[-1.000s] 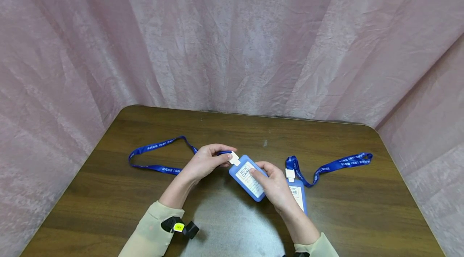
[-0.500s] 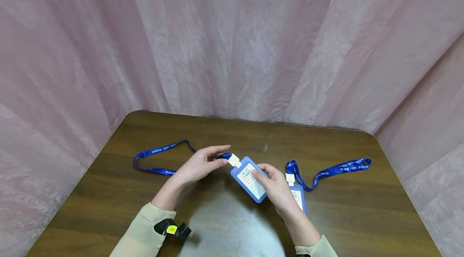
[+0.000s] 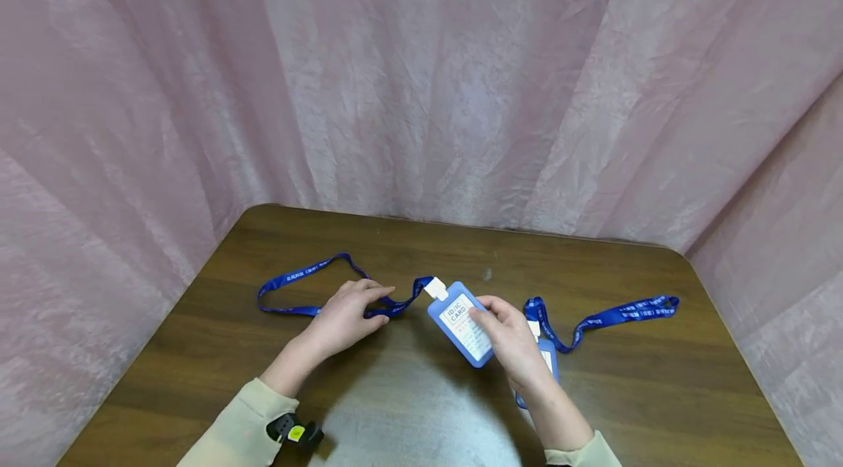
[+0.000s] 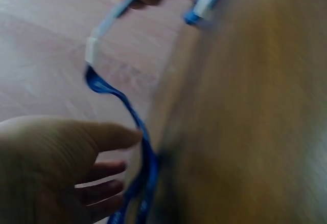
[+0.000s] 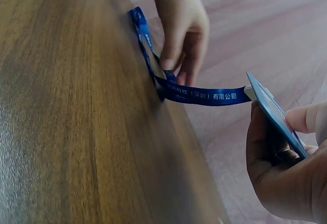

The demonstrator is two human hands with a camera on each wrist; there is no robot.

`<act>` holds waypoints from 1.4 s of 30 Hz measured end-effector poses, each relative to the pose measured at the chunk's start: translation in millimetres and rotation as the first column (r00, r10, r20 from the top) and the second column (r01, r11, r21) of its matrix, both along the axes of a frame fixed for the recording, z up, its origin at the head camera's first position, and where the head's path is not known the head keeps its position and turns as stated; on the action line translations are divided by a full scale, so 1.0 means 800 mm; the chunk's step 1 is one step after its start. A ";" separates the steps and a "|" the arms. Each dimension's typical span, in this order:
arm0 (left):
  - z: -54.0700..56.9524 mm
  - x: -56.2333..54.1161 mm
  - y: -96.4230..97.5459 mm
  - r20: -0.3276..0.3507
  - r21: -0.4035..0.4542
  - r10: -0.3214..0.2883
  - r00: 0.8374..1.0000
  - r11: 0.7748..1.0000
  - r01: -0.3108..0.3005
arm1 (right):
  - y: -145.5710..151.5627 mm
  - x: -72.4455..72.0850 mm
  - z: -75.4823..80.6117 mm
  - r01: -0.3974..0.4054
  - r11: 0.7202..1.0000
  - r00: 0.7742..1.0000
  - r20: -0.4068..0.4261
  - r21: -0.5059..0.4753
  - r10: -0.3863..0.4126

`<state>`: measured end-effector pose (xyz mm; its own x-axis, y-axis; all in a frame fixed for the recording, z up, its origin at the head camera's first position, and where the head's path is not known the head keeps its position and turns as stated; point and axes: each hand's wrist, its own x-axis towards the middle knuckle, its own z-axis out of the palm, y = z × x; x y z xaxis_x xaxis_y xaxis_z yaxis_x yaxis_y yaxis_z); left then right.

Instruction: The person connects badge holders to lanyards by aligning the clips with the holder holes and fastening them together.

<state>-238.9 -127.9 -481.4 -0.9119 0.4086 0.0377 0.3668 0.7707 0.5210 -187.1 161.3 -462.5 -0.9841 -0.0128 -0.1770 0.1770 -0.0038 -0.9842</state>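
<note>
My right hand (image 3: 516, 342) grips a blue ID card holder (image 3: 461, 324) above the table, thumb on its printed front and fingers behind it. A white clip (image 3: 435, 289) joins the holder to a blue lanyard (image 3: 298, 275), whose loop lies on the table at the left. Over that strap is my left hand (image 3: 345, 320), thumb and fingers apart and relaxed. In the left wrist view its thumb (image 4: 122, 138) is right beside the strap (image 4: 148, 157); blur hides whether they touch.
A second blue card holder (image 3: 548, 359) lies on the wooden table (image 3: 658, 394), partly hidden behind my right hand. Its blue lanyard (image 3: 622, 315) stretches off to the right. A pink curtain (image 3: 421, 86) hangs behind the table's far edge.
My left hand has left the clip and moved left and down along the strap, its fingers spreading. More strap shows beside the clip. The right hand still holds the card holder nearly in place.
</note>
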 end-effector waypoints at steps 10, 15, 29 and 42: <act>-0.026 0.000 -0.014 -0.197 -0.283 -0.130 0.972 0.956 0.071 | 0.001 0.007 0.004 -0.007 1.000 1.000 0.023 0.015 0.006; -0.030 -0.010 -0.010 -0.300 -0.332 -0.197 0.933 0.939 0.092 | 0.000 0.013 -0.001 -0.015 0.999 0.999 0.049 -0.041 0.017; -0.027 -0.046 0.013 -0.539 -0.355 -0.224 0.812 0.935 0.022 | 0.007 0.047 -0.027 -0.160 0.987 0.984 0.081 0.016 0.158; -0.031 -0.076 0.063 -0.417 -0.387 -0.214 0.884 0.921 0.041 | 0.013 0.065 -0.042 -0.233 0.964 0.972 0.072 0.127 0.225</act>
